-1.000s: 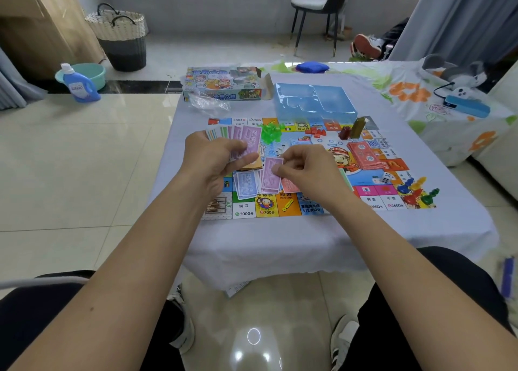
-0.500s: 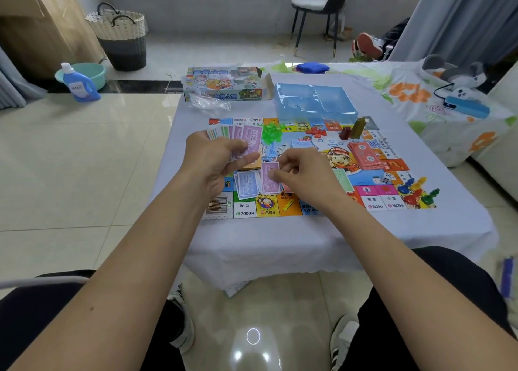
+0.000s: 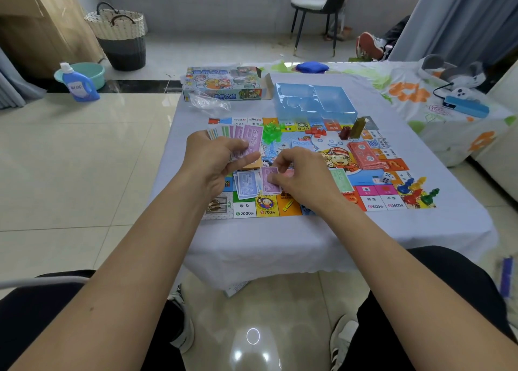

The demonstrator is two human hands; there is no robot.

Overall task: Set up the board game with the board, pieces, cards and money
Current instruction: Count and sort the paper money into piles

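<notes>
Head view: left hand (image 3: pixel 215 157) grips fanned notes (image 3: pixel 244 132) for sorting, while right hand (image 3: pixel 302 174) pinches a purple note (image 3: pixel 269 180) onto its pile on the board (image 3: pixel 372 202).

Bright, even daylight, looks like it's coming from the far side of the room. Glossy floor tiles (image 3: pixel 84 157) throw glare, plus a ring-shaped reflection near the bottom (image 3: pixel 252 336). Shadows are soft. Wide-angle lens bends the edges, and the forearms up close look stretched. The middle is pretty sharp.
</notes>
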